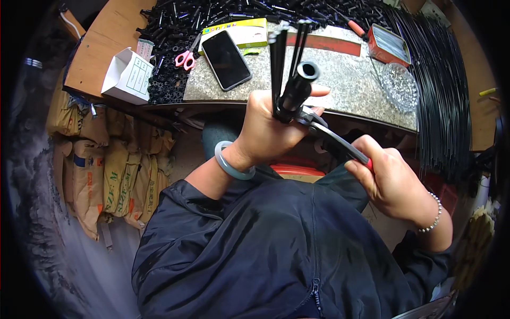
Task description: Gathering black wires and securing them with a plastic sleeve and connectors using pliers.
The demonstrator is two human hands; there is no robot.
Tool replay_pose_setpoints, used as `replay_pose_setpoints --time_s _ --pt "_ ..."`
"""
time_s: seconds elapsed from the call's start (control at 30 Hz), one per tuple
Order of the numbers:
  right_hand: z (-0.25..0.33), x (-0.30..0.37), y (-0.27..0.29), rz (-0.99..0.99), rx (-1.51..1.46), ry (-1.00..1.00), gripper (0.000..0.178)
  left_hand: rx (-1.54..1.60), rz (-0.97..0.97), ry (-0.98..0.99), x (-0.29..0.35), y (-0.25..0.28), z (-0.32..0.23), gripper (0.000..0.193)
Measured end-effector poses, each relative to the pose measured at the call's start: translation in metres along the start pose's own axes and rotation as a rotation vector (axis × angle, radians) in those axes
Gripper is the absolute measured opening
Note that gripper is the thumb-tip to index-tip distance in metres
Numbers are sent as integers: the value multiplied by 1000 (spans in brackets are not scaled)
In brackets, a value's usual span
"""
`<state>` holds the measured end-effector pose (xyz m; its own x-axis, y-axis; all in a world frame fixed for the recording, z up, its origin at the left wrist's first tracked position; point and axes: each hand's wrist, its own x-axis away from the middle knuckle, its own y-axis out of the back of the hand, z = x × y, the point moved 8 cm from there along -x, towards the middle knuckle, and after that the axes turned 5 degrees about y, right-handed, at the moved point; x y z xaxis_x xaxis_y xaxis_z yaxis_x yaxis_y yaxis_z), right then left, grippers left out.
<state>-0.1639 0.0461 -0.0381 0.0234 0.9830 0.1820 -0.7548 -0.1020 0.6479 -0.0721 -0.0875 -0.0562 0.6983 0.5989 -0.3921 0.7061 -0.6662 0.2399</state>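
My left hand (265, 130) is closed around a black umbrella frame (295, 93), a hollow tube with thin ribs standing up beside it. The tube's round open end points up toward me. My right hand (390, 183) grips pliers (342, 142) by their handles, which have red on them. The jaws of the pliers meet the base of the frame, close to the left fingers. Exactly what the jaws bite on is hidden. Both hands are held over my lap, just in front of the table edge.
On the grey table board (340, 87) lie a phone (227, 59), a yellow box (249, 32), a glass dish (399, 87) and a red tin (389, 45). Pink scissors (185, 59), a white carton (127, 77) and black rods (441, 90) flank it. Sacks (114, 175) stand below left.
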Motion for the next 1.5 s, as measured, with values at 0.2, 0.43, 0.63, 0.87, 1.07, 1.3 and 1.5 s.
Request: replay_pose_setpoints --time_s 0.2,0.43,0.63,0.87,1.07,1.3,1.5 --pt "-112 -29 21 -404 640 -78 39 765 -72 10 5 39 5 32" --pt "-80 -40 6 -729 912 138 36 692 -169 30 15 51 -3 25" --pt "-25 14 -117 90 -373 253 71 1033 -316 -87 47 63 -18 29" --pt "-19 48 -19 -799 -1040 990 53 1632 93 680 100 -75 49 48" --pt "-94 -7 -93 -736 -897 271 12 210 192 112 71 -37 -4 23" --pt "-96 -29 -120 -554 -860 108 17 305 282 34 -3 -32 -50 31" --pt "-13 -24 -12 -498 -1045 512 75 449 363 68 -9 -31 -52 25"
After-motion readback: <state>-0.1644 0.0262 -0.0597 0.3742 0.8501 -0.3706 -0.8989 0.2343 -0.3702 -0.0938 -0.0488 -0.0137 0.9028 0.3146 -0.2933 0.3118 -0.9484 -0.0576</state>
